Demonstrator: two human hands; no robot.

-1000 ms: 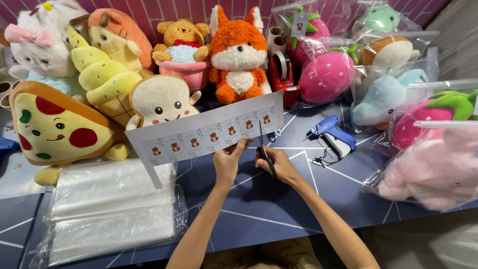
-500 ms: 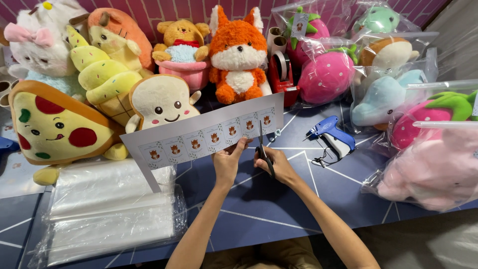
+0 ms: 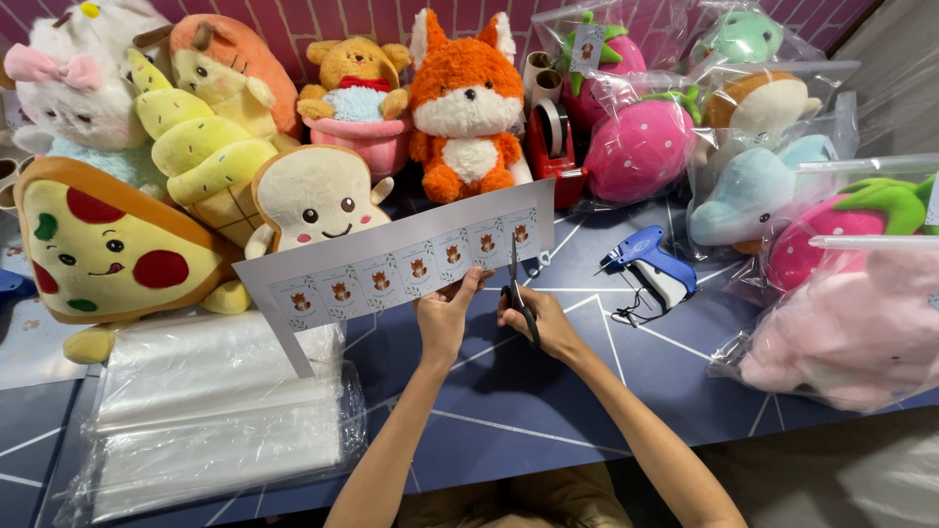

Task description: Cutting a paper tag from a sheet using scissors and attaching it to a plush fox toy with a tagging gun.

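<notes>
My left hand (image 3: 445,315) pinches the lower edge of a long white paper sheet (image 3: 391,269) printed with a row of small fox pictures, held up over the dark blue table (image 3: 548,411). My right hand (image 3: 536,318) grips black scissors (image 3: 516,284), their blades pointing up into the sheet between two pictures near its right end. Both forearms reach in from the bottom of the view.
Plush toys line the back: a pizza slice (image 3: 93,244), toast (image 3: 313,200), ice-cream cone (image 3: 201,156), orange fox (image 3: 468,103). Bagged plush toys (image 3: 841,313) crowd the right. A blue tagging gun (image 3: 653,262), red tape dispenser (image 3: 554,147) and stacked clear bags (image 3: 215,420) lie nearby.
The scissor blades have moved slightly further up into the sheet. Hands and paper otherwise hold nearly the same position.
</notes>
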